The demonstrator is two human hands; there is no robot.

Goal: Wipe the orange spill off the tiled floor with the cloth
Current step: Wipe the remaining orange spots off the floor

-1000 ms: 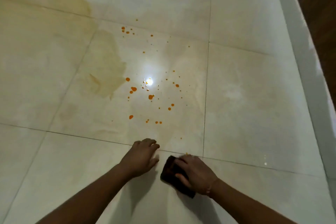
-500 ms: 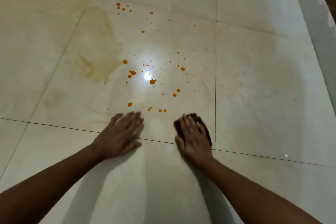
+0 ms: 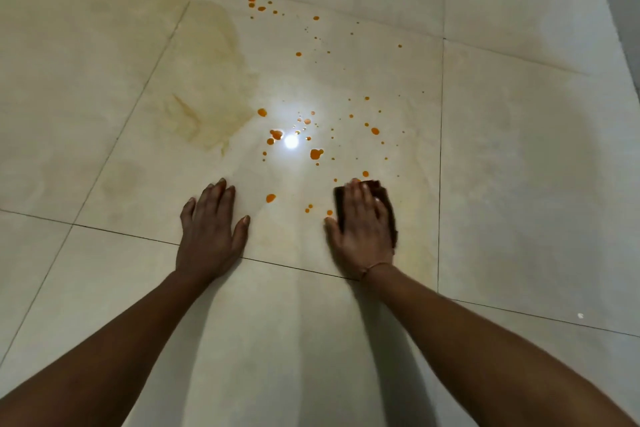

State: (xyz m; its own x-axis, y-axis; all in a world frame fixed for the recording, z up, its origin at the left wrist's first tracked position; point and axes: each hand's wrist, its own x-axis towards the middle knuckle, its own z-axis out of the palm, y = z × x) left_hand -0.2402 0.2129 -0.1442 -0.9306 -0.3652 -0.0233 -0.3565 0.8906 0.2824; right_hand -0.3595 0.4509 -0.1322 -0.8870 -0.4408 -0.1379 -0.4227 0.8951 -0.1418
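Observation:
Orange drops of the spill are scattered over one large cream tile of the floor, from its far edge down to just ahead of my hands. My right hand lies flat with straight fingers on a dark brown cloth, pressing it onto the floor at the spill's near edge. Most of the cloth is hidden under the palm. My left hand rests flat on the tile to the left, fingers spread, holding nothing. One orange drop lies between the two hands.
A bright light reflection glares in the middle of the spill. A pale yellowish stain spreads over the tile to the left of the drops. A grey skirting strip runs along the right edge.
Both hands have slid forward over the grout line onto the spill tile. My right hand went from gripping the cloth to pressing it flat, reaching the nearest drops.

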